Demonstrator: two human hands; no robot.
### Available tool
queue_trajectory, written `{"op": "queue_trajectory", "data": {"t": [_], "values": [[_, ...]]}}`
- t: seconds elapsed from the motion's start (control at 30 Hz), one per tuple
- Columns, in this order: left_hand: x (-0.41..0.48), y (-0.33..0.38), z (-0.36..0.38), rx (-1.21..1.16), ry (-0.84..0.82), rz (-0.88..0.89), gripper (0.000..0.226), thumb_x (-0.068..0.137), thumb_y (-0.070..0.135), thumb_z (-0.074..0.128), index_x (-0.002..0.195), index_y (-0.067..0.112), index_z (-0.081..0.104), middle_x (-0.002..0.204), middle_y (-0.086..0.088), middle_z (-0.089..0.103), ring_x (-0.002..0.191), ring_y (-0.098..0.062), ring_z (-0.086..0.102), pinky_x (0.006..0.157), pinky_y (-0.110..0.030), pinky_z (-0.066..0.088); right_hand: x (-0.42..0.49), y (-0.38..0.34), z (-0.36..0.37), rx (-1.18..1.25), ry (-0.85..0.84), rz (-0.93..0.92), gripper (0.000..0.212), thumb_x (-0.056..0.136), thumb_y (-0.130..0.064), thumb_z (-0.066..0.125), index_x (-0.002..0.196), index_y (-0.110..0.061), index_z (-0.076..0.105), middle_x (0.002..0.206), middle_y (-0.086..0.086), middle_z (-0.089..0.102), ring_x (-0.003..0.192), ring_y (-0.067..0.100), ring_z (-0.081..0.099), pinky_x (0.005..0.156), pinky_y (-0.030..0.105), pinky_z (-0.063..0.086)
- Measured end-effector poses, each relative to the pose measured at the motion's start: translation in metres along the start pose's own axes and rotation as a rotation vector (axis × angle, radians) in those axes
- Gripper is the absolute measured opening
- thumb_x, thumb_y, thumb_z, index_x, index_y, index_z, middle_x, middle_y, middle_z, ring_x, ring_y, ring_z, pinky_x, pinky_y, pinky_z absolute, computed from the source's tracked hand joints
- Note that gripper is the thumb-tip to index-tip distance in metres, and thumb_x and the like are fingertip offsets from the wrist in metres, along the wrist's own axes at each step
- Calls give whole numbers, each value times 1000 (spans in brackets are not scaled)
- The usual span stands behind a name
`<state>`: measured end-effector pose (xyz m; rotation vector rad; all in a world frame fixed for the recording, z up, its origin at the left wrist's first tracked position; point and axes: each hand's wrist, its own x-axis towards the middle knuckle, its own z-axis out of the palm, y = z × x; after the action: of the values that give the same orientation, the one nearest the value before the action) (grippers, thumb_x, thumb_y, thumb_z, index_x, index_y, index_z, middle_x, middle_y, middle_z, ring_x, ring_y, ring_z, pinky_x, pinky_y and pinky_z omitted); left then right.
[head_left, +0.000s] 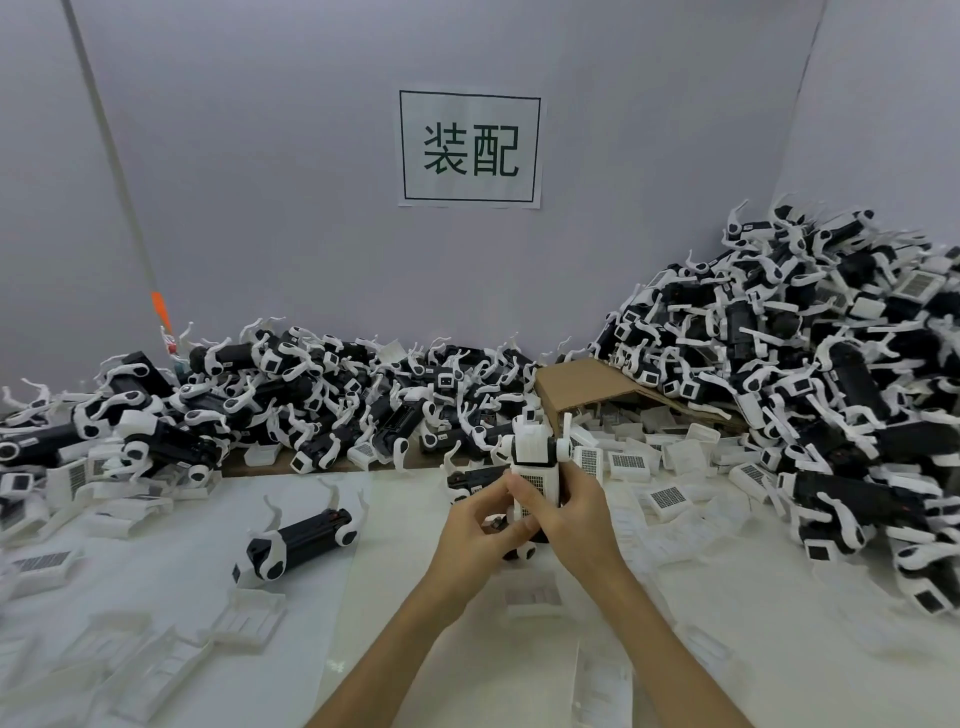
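At the centre of the frame, just below the middle, both hands grip 1 toy robot dog (535, 462) held upright: the left hand (480, 525) pinches its lower end, and the right hand (571, 512) wraps its white back cover.

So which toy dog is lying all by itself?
The lone dog on the white table, left of the left hand. Nothing touches it; the others are heaped in piles, except the held dog, which the right hand also grips.
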<state>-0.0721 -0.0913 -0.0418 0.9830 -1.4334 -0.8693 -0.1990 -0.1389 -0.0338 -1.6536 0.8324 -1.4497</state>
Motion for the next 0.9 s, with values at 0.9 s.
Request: {"op": "queue_trajectory", "data": {"t": [0.9], "values": [[4,-7,-4,-69,69,-75,27,106,28,47,118,35,69,101,4,76,90,-12,68,81,-32,55,3,0,2,-60,-117,24,21,93,-22,69,104,-40,63,98,-15,74,96,1,69,79,18,54]]}}
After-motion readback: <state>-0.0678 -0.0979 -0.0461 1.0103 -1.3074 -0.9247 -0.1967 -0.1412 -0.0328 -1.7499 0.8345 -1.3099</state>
